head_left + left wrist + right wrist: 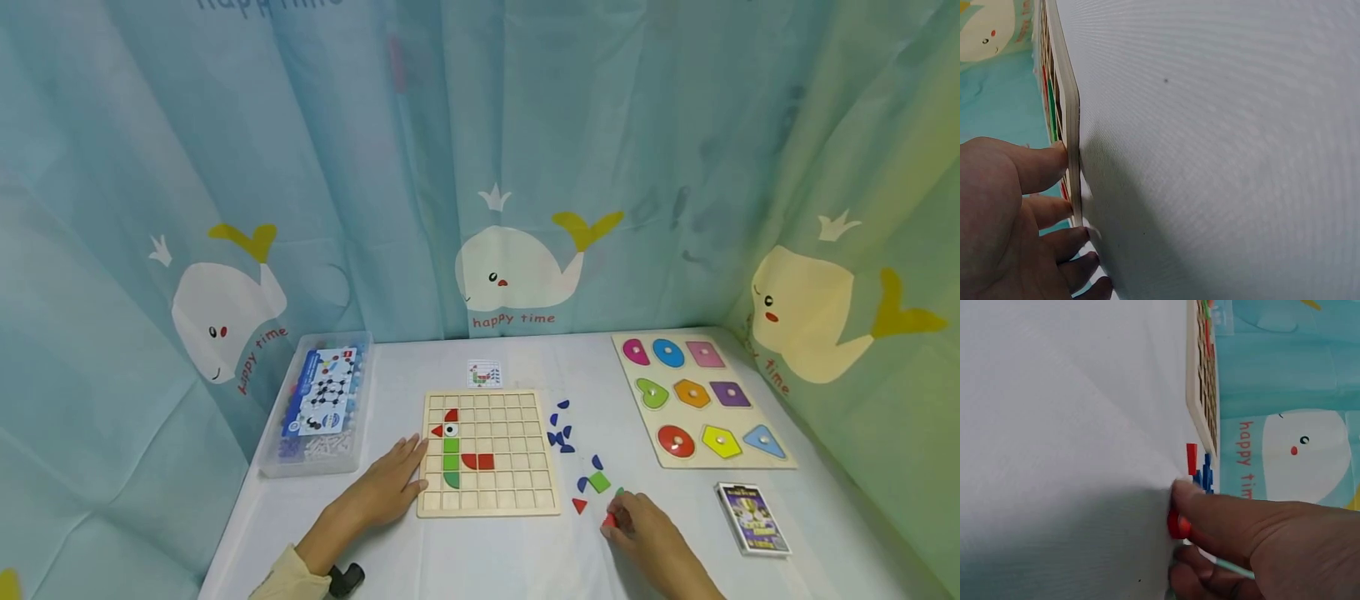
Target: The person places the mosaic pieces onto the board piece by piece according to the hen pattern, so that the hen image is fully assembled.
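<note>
Your left hand is resting relaxed fingers against the left edge of a light wooden gridded board, grip released. The board is lying mid-surface. Your right hand is pinching a small red piece beyond the board's near right corner; grip is grasping it, exact shape hidden. A green piece is peeking out past your fingers, partly covered. Close by, a red triangular piece, a green square piece and dark blue half-round pieces are lying loose, blue ones trailing up the board's right edge. Red, green and white pieces are sitting toward the board's left side. A small white printed card is lying just past its far edge. A clear plastic box is sitting toward the surface's far left corner, a wooden shape puzzle is lying by the far right corner, and a purple-faced card box is lying near the right edge.
</note>
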Demonstrator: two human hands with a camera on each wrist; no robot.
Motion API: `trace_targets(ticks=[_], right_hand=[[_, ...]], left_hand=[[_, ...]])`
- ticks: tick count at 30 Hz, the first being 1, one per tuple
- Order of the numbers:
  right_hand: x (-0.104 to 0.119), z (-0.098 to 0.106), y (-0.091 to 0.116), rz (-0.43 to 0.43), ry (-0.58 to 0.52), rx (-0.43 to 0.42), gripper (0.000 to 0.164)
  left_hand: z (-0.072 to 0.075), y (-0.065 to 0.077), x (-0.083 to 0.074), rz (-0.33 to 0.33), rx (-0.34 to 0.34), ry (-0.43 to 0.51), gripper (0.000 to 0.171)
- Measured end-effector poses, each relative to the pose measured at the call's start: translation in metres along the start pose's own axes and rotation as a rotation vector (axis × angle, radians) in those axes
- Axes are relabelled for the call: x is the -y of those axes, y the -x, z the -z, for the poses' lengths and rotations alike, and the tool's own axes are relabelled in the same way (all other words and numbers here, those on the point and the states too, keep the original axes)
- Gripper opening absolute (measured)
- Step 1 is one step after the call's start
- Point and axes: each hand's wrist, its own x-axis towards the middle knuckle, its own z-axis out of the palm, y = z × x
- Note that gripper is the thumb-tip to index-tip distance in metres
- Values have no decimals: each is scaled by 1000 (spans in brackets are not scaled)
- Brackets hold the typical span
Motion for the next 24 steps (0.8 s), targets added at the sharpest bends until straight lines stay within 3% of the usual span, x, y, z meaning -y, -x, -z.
trace_targets(ticks=[4,12,18,24], right_hand=[[1,2,1,-41,-6,-22,31],[0,2,2,41,62,45,21],[-5,3,3,7,31,20,27],[-5,-1,3,42,20,-13,21]], left_hand=[[0,0,0,-5,-3,-3,66],[0,-2,1,-7,1,-1,66],[-1,-2,2,-5,-2,-2,67],[-1,-1,1,-5,-2,9,66]])
